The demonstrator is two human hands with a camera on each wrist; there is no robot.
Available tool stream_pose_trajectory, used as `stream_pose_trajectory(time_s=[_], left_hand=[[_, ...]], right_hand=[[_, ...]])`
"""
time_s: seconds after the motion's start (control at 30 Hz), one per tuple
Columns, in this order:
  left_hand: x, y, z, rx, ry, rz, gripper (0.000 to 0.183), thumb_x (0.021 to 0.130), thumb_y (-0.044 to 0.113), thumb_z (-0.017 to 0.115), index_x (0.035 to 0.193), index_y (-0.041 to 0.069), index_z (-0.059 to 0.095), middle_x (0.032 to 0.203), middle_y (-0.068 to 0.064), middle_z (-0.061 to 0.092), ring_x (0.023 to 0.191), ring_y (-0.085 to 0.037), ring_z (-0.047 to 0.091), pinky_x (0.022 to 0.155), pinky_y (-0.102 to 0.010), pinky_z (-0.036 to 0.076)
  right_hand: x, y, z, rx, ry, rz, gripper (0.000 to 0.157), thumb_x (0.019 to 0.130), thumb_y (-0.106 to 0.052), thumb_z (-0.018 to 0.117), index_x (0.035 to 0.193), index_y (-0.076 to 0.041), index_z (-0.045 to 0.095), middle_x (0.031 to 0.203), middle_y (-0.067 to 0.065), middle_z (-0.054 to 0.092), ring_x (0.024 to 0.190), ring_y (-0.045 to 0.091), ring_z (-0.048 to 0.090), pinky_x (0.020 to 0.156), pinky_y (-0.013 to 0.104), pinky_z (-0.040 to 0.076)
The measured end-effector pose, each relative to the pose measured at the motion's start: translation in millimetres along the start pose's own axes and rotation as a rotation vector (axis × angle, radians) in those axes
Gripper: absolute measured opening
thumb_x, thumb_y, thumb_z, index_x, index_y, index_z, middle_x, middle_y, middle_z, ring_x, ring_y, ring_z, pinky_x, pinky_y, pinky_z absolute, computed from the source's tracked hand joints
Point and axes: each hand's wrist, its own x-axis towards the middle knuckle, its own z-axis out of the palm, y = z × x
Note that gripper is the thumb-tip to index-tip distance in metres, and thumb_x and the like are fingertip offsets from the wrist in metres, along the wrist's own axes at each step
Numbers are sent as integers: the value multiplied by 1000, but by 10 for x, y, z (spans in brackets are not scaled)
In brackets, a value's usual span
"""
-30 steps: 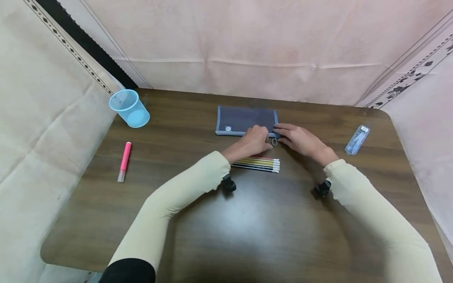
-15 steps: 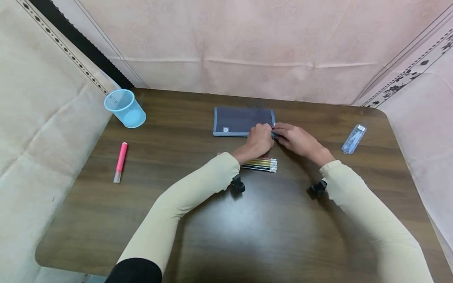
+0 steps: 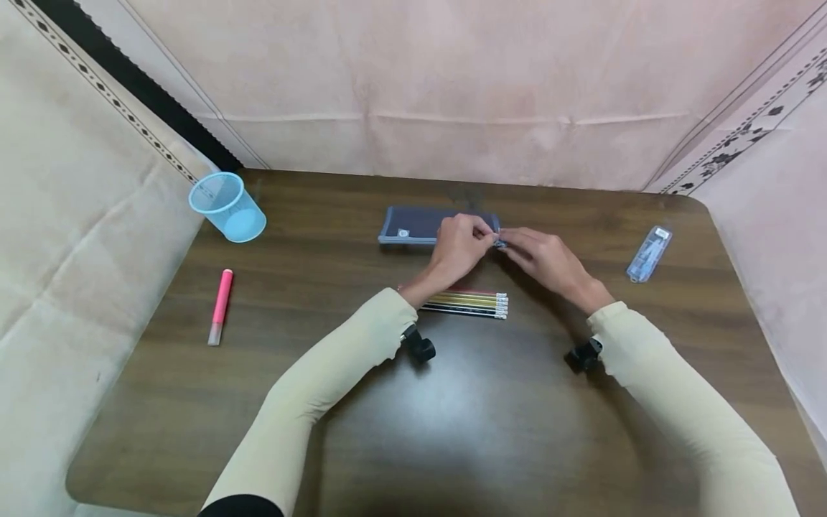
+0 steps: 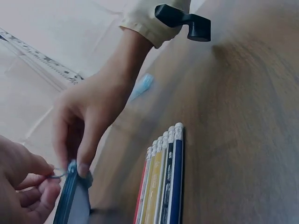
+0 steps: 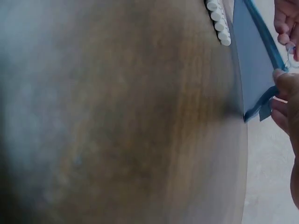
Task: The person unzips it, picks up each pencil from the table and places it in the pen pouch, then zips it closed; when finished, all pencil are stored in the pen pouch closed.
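Observation:
A dark blue mesh zip pouch (image 3: 413, 224) with light blue edging is at the back middle of the table, its near edge raised over a shadow. My right hand (image 3: 543, 260) pinches the pouch's right corner between thumb and fingers. With curled fingers, my left hand (image 3: 457, 248) pinches the metal zipper pull ring (image 4: 58, 175) at that same corner. Both hands' fingertips nearly meet there. Beneath my left wrist lies a row of several pencils (image 3: 478, 304), white erasers pointing right; the left wrist view shows red, yellow, black and blue ones (image 4: 161, 182).
A light blue plastic cup (image 3: 234, 210) stands at the back left corner. Nearer on that side lies a pink marker (image 3: 222, 305) with a clear cap. A clear blue packet-like object (image 3: 649, 254) is at the far right. Pale cloth (image 3: 452, 86) hangs behind the table.
The pouch's near edge has lifted off the table. My left hand moved to the pouch's right corner and now holds the pull ring; my right hand stayed at the corner.

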Motion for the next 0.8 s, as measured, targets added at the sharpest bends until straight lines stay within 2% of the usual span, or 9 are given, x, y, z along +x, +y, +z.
stream_pose_trajectory(time_s=[0.17,0.43,0.6,0.8], left_hand=[[-49,-29,-99,-8,10,28,12,94,19,73,93,10,80,88,-2,77,74,-9,66,63,-16,45],[-117,-56,-101,94,16,121,14,97,15,68,92,9,80,88,-1,78,69,-6,61,62,-16,44],[-126,-121,-126,96,18,107,13,96,16,69,94,8,80,88,-2,77,71,-7,62,64,-17,46],[-139,-272,-228,114,53,80,13,95,16,70,91,9,80,87,-2,78,75,-9,67,70,-22,51]], right_hand=[[7,-13,-27,26,76,-38,35,84,7,75,118,-3,73,112,13,76,102,29,73,86,42,57],[-61,-31,-39,8,77,-36,38,83,11,75,118,-1,72,109,15,76,97,30,75,82,41,58],[-100,-33,-72,-16,76,-1,35,85,8,74,119,0,72,111,17,76,97,31,75,81,41,59],[-120,6,-116,-56,56,14,32,87,5,74,118,0,72,111,19,76,94,32,76,79,42,60]])
